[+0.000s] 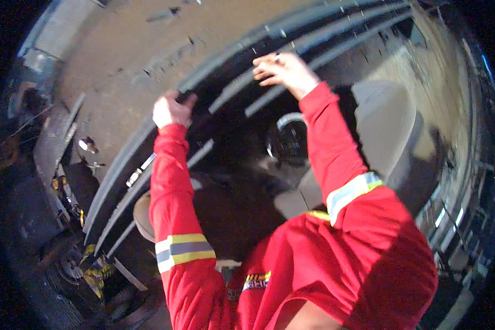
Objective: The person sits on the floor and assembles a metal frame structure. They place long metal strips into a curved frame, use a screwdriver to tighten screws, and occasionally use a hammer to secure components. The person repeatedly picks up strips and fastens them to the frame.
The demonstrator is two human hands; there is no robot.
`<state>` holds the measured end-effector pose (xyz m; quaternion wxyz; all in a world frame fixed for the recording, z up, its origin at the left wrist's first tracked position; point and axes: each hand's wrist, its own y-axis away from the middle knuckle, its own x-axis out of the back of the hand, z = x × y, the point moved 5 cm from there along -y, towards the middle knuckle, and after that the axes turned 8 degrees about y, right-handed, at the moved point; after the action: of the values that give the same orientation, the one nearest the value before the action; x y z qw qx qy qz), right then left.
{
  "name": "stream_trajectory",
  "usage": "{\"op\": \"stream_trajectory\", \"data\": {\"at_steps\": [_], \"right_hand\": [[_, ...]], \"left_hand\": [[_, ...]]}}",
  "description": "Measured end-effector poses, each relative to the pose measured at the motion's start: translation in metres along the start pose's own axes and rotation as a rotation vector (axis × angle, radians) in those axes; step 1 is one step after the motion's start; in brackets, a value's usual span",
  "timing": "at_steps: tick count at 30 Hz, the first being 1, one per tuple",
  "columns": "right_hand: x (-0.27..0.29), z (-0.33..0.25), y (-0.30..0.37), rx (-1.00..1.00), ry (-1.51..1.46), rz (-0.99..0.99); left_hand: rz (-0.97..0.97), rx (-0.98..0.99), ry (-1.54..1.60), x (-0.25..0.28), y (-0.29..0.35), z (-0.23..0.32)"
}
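Long grey metal bars [127, 157] run side by side from the lower left to the upper right, bent by the lens. My left hand [172, 111] is closed around the far bar, its thumb on the near side. A small dark patch shows between thumb and fingers; what it is I cannot tell. Farther along to the right, my right hand [285, 72] hovers over the bars with its fingers stretched out and holds nothing. Whether its fingertips touch a bar is unclear. Near my left forearm, a narrow white and silver object [141, 170] lies along the bars.
Beyond the bars spreads a brown, rusty-looking surface [126, 49] with dark scraps on it. A dark round object with a pale rim [289, 140] sits below my right hand. Yellow and black material [96, 273] lies at the lower left among clutter. Deep shadow covers the middle.
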<state>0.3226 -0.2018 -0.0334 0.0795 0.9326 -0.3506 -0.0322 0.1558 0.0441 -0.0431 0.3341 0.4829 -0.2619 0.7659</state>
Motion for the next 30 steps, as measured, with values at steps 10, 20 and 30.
{"op": "stream_trajectory", "data": {"at_steps": [10,20,30], "right_hand": [[-0.044,0.167,0.083,-0.373,1.424,-0.765],[0.006,0.335,0.107,-0.468,1.606,-0.309],[0.003,0.298,0.109,-0.448,1.41,-0.018]], "left_hand": [[0.075,0.125,0.064,0.022,0.007,-0.013],[0.132,-0.018,0.099,0.002,-0.002,0.008],[0.19,-0.03,0.301,0.038,-0.019,0.013]]}}
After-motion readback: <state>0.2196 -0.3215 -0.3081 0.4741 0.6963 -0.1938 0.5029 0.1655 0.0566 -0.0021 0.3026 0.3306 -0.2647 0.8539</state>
